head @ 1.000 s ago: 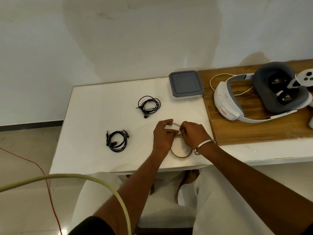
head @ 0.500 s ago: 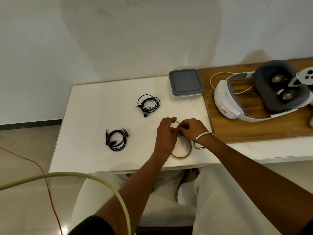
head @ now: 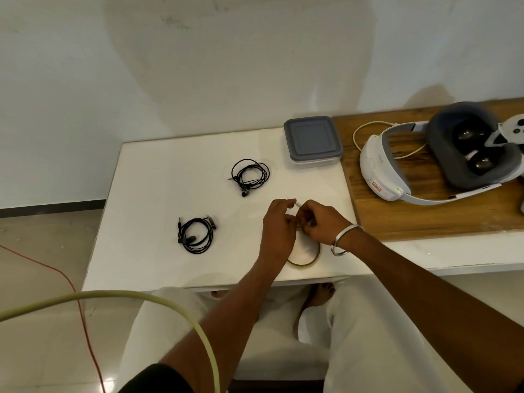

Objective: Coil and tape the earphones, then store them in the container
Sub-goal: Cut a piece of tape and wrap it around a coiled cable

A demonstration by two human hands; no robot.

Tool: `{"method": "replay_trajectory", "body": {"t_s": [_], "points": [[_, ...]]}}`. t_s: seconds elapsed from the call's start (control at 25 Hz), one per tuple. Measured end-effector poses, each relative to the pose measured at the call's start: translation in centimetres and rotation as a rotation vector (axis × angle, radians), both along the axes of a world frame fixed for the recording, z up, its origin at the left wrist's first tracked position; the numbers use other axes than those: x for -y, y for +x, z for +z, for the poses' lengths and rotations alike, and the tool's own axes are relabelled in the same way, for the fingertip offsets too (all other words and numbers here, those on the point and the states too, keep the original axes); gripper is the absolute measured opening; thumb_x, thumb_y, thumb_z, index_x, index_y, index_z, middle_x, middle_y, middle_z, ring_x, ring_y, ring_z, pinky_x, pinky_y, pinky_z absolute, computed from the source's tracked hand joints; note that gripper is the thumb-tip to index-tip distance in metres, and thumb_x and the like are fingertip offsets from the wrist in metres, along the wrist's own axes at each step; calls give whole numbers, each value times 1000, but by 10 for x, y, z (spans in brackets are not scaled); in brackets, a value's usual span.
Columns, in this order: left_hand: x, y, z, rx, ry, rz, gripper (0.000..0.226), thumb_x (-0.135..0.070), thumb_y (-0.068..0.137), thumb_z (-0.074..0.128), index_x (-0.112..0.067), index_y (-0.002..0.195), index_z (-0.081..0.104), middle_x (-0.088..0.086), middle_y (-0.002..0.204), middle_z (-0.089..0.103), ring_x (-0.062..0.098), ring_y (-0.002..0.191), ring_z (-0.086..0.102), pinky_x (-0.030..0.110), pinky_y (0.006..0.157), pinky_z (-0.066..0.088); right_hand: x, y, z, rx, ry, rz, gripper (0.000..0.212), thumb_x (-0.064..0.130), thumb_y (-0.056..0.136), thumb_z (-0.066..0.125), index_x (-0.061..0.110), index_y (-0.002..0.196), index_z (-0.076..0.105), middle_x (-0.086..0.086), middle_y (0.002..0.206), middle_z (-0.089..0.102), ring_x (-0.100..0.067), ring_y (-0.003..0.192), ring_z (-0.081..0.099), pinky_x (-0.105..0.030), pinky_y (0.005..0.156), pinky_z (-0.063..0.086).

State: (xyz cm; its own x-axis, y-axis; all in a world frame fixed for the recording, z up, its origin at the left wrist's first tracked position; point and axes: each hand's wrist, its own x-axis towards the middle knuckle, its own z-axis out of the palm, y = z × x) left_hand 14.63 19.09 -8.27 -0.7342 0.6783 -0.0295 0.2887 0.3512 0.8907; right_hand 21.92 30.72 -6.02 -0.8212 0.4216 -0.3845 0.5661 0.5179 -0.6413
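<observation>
fingers (head: 286,207) on upright tape roll (head: 304,258)

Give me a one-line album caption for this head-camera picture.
Both hands, left and right, pick at a tape roll beside two coiled earphones and a lidded container.

White headset (head: 397,177) on wooden board (head: 425,219)

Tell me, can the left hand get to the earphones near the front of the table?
Probably yes. The left hand is busy pinching tape at the tape roll with the right hand, but only bare white table lies between it and the nearer coiled earphones. It must let go first.
</observation>
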Motion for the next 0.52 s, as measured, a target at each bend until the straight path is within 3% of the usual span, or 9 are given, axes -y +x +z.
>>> {"method": "replay_trajectory", "body": {"t_s": [0.16,0.32,0.4,0.52], "points": [[-1,0,-2,-3,-13,25,43,12,82,54,-8,121,59,7,122,57,15,89,65,12,77,50,5,6,-2,-17,27,-8,36,10,85,64,14,116,46,-2,92,61,-8,70,54,-28,81,51],[-13,6,6,-42,-117,88,37,10,82,53,-6,114,62,8,115,61,16,99,59,10,81,40,9,0,1,-8,55,12,33,8,88,60,11,117,45,-9,96,63,-16,77,55,-24,78,46],[-18,8,8,-78,-165,94,31,7,84,50,-7,108,64,5,109,63,8,92,54,2,74,34,9,-2,1,11,84,30,32,8,88,60,11,117,46,-10,98,64,-17,78,57,-26,80,48],[-17,3,5,-67,-190,102,35,9,82,51,-6,111,63,6,110,63,8,93,54,2,76,36,8,-2,-1,53,105,27,31,8,87,61,10,116,51,-11,103,65,-21,88,61,-28,85,48]]}}
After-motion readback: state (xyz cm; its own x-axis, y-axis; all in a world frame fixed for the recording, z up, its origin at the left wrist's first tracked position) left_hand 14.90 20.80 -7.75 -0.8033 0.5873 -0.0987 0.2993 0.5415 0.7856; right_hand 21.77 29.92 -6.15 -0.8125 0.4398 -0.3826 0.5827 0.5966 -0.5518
